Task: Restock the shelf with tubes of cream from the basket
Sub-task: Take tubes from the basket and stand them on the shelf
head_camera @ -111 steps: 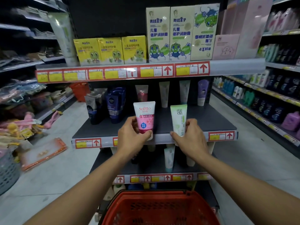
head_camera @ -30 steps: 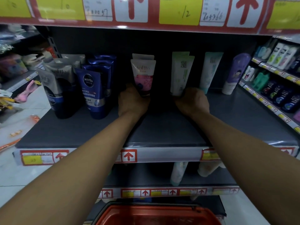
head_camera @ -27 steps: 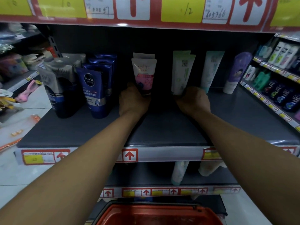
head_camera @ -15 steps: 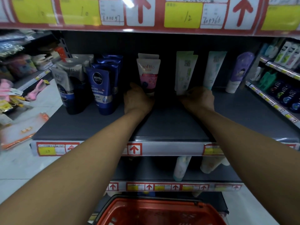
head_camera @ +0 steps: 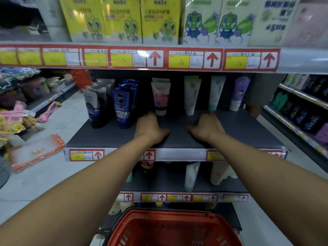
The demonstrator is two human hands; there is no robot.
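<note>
Head view looks down on the dark middle shelf (head_camera: 248,132), where the tubes of cream stand upright on their caps toward the back. The pink-and-white tube (head_camera: 160,97) stands at the front of its short row, another like it just behind. Right of the pink-and-white tube, apart from it, stands the white-and-green tube (head_camera: 191,96), also with one behind. Farther right of the pink-and-white tube come a white-and-teal tube (head_camera: 216,92) and a purple bottle (head_camera: 238,93). Left of the pink-and-white tube are blue tubes (head_camera: 122,108) and silver-and-navy tubes (head_camera: 95,107).

Both hands hover low over the bare shelf in front of the tubes and grasp nothing. The left hand (head_camera: 150,127) is just in front and slightly left of the pink-and-white tube, fingers loosely bent, fingertips near its cap but apart from it. The right hand (head_camera: 206,126) lies right of the pink-and-white tube, in front of the white-and-green tube, fingers relaxed and spread, not touching it; motion blur hides the fingertips.

Below the pink-and-white tube, the shelf's edge carries red price labels (head_camera: 149,155) with arrows, and a lower shelf (head_camera: 168,181) holds more pale tubes. Nearest the camera is the red basket (head_camera: 170,228); its contents cannot be made out. Above the pink-and-white tube, yellow boxes (head_camera: 124,18) and white-and-green boxes (head_camera: 218,20) with frog cartoons fill the top shelf.
</note>
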